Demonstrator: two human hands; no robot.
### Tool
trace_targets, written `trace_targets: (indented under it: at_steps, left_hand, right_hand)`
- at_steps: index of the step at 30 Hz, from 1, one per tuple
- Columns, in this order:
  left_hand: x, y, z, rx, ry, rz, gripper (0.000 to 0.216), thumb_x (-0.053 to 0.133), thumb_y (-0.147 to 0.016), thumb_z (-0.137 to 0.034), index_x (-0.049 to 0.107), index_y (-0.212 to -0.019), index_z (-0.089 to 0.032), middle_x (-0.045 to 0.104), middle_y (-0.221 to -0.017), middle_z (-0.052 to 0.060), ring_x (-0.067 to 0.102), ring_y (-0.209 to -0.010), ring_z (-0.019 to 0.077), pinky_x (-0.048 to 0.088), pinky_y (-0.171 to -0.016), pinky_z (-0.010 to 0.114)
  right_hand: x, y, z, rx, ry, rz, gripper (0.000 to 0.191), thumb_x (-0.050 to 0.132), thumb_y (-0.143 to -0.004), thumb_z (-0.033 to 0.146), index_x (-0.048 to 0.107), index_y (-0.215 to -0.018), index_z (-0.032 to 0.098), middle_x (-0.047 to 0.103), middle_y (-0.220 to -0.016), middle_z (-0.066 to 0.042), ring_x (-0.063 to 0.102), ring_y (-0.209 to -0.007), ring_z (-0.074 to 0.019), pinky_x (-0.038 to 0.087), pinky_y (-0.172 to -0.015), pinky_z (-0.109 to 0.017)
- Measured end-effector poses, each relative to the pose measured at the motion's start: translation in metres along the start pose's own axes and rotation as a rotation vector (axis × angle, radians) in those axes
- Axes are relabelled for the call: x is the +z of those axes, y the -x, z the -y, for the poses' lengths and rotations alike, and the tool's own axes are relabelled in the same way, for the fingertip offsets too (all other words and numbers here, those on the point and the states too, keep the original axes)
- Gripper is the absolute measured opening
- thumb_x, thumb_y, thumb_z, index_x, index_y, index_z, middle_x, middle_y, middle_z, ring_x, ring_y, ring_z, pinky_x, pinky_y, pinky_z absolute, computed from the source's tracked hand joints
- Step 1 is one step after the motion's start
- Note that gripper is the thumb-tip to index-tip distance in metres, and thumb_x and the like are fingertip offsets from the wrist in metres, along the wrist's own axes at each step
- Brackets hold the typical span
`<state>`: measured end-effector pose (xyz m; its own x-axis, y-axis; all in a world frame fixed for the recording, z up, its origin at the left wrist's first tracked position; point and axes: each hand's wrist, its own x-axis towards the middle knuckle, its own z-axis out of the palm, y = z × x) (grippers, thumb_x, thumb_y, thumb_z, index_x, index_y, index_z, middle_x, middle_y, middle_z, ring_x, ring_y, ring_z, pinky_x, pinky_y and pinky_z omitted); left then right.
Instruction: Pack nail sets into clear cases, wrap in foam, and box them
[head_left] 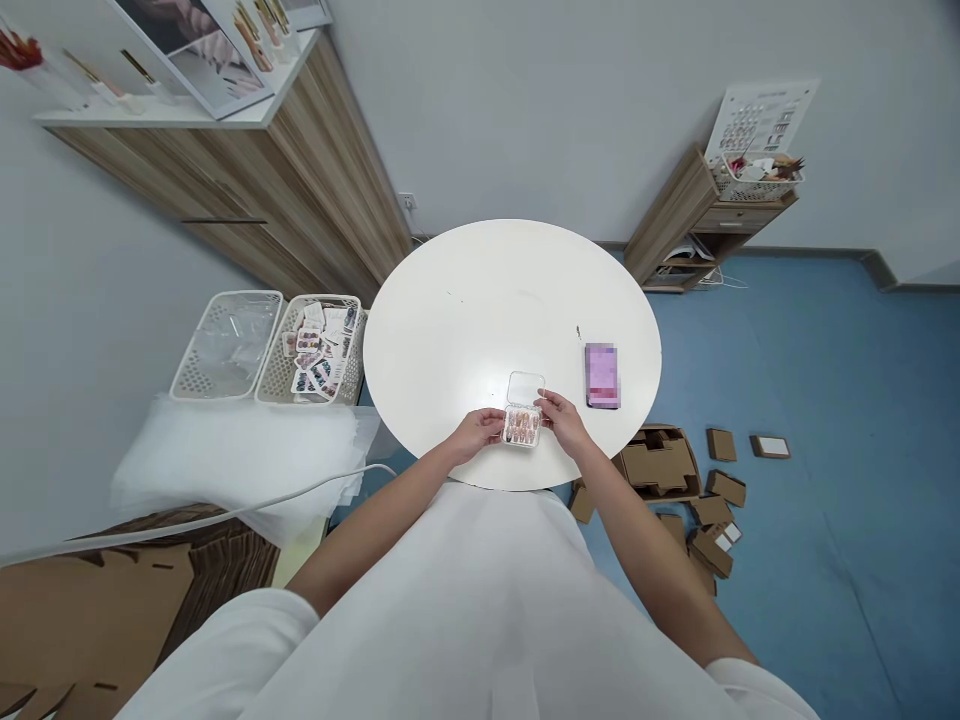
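A small clear plastic case of press-on nails (522, 427) is at the near side of the white round table (450, 300). Its transparent lid (526, 376) is swung up on the far side. My left hand (478, 434) grips the case's left edge with thumb and fingers. On the opposite edge, my right hand (562, 418) pinches the case close to the hinge, some fingers touching the lid. Two rows of decorated nails show inside. Whether the case rests on the table or is slightly lifted, I cannot tell.
A purple, blurred rectangular item (602, 376) lies on the table's right, beside a small dark object (578, 332). White baskets (309, 350) stand left, one with nail packets. Cardboard boxes (660, 465) are scattered on the floor at right. A wooden cabinet (322, 170) stands behind left.
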<state>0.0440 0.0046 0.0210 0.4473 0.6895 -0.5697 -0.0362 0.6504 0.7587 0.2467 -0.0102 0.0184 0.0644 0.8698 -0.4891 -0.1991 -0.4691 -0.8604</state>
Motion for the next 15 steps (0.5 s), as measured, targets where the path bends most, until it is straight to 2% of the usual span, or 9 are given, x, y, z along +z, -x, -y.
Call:
trace_targets:
  at_steps: [6, 10, 15]
  left_hand:
    - [0.012, 0.003, -0.001, -0.007, 0.136, 0.036, 0.032, 0.070, -0.066, -0.029, 0.061, -0.092, -0.014, 0.062, -0.090, 0.008, 0.058, -0.079, 0.0132, 0.045, -0.077, 0.031]
    - [0.020, 0.006, 0.001, 0.001, 0.167, 0.016, 0.032, 0.070, -0.067, -0.030, 0.061, -0.093, -0.014, 0.063, -0.092, 0.008, 0.058, -0.081, 0.0136, 0.045, -0.080, 0.032]
    - [0.028, 0.009, 0.005, 0.002, 0.216, -0.016, 0.031, 0.070, -0.066, -0.027, 0.061, -0.093, -0.014, 0.063, -0.090, 0.007, 0.058, -0.079, 0.0123, 0.046, -0.078, 0.030]
  right_hand:
    - [-0.011, 0.005, 0.005, -0.063, -0.065, 0.052, 0.043, 0.060, -0.069, 0.041, 0.052, -0.109, 0.026, 0.059, -0.096, -0.002, 0.054, -0.075, -0.0107, 0.045, -0.067, -0.025]
    - [-0.016, 0.008, 0.008, -0.088, -0.106, 0.096, 0.044, 0.062, -0.067, 0.039, 0.054, -0.109, 0.027, 0.059, -0.098, -0.003, 0.055, -0.084, -0.0135, 0.045, -0.073, -0.029]
    - [-0.022, 0.009, 0.010, -0.104, -0.150, 0.107, 0.038, 0.069, -0.062, 0.033, 0.059, -0.098, 0.025, 0.060, -0.095, -0.002, 0.054, -0.085, -0.0136, 0.045, -0.074, -0.029]
